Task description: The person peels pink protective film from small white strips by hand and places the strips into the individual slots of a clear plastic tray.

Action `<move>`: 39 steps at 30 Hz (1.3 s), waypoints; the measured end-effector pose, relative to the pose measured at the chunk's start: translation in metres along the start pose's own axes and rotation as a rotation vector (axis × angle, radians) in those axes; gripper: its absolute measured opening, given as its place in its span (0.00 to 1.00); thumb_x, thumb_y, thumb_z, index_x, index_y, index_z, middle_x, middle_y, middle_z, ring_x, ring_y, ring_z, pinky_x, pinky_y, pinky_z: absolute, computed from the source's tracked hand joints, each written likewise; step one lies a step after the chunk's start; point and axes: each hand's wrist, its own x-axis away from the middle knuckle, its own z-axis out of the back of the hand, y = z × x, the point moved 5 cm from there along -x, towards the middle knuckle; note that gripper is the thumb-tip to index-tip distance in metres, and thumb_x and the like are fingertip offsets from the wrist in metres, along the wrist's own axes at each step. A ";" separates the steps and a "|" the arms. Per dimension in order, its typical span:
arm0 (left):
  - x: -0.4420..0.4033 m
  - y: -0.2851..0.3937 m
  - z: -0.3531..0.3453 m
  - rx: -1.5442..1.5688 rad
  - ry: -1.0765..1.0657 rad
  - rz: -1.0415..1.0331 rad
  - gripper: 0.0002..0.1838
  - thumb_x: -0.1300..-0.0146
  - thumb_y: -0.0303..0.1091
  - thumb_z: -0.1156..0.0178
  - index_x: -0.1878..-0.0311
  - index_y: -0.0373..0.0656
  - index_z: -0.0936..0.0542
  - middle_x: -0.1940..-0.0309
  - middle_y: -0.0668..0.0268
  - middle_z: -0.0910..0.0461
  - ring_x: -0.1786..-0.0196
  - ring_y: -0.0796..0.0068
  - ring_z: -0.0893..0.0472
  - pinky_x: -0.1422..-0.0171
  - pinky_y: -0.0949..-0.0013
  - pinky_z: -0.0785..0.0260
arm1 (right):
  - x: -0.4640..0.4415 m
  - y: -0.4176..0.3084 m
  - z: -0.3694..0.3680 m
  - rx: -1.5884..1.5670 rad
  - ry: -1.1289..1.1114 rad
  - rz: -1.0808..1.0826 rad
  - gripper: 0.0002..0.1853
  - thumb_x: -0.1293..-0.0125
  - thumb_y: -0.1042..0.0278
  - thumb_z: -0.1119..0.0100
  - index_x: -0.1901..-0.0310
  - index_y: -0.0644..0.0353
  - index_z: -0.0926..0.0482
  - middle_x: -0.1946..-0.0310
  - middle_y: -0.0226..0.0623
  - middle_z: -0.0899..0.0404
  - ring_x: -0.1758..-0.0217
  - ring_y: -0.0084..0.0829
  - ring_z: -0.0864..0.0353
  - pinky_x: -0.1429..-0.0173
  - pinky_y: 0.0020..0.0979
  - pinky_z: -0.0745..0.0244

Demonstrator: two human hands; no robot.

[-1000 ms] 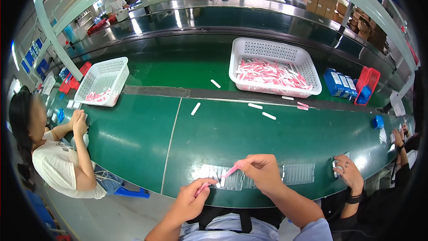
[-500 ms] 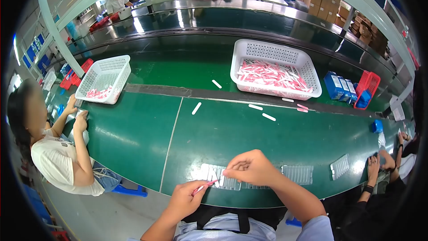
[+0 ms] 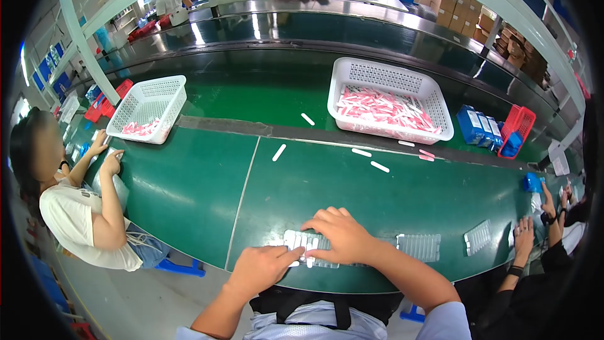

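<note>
Both my hands meet over a clear ribbed plastic tray (image 3: 322, 259) near the front edge of the table. Several small flat white sticks (image 3: 309, 259) with rounded ends, like mini nail files, lie across its left part. My left hand (image 3: 267, 269) comes in from the left, its fingers curled and their tips at the sticks; whatever lies under its palm is hidden. From the right, my right hand (image 3: 343, 236) rests over the tray, fingers spread beyond the sticks and thumb on the near side, touching them.
Ahead stands a white basket (image 3: 447, 110) of pink and white sticks; another basket (image 3: 178, 110) is at left. Loose sticks (image 3: 380, 167) lie on the green table. More clear trays (image 3: 418, 247) are at right. Co-workers sit on both sides, with one person's hand (image 3: 523, 239) at right.
My left hand held pink sticks, which no longer show. My right hand has come down from its raised pinch onto the tray, its fingers now spread. The co-worker's hands at right moved.
</note>
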 end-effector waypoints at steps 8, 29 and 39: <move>-0.009 -0.012 0.007 0.042 -0.038 -0.181 0.16 0.38 0.35 0.35 0.47 0.57 0.15 0.74 0.73 0.22 0.72 0.70 0.17 0.71 0.63 0.26 | 0.000 0.007 -0.006 -0.021 0.036 -0.022 0.25 0.36 0.52 0.30 0.42 0.54 0.21 0.61 0.34 0.24 0.53 0.37 0.26 0.45 0.37 0.35; 0.009 -0.002 0.014 0.683 0.248 0.346 0.12 0.31 0.33 0.34 0.45 0.50 0.12 0.78 0.69 0.18 0.79 0.81 0.25 0.74 0.73 0.37 | 0.032 -0.009 0.032 -0.495 0.227 -0.411 0.04 0.38 0.71 0.29 0.63 0.60 0.10 0.77 0.32 0.15 0.75 0.22 0.18 0.70 0.26 0.27; -0.002 0.001 0.000 0.059 0.049 0.003 0.16 0.40 0.40 0.30 0.48 0.56 0.13 0.77 0.70 0.19 0.74 0.68 0.17 0.73 0.64 0.29 | 0.024 -0.001 0.010 -0.076 0.073 -0.201 0.13 0.39 0.61 0.29 0.55 0.57 0.14 0.72 0.28 0.18 0.66 0.31 0.21 0.58 0.35 0.27</move>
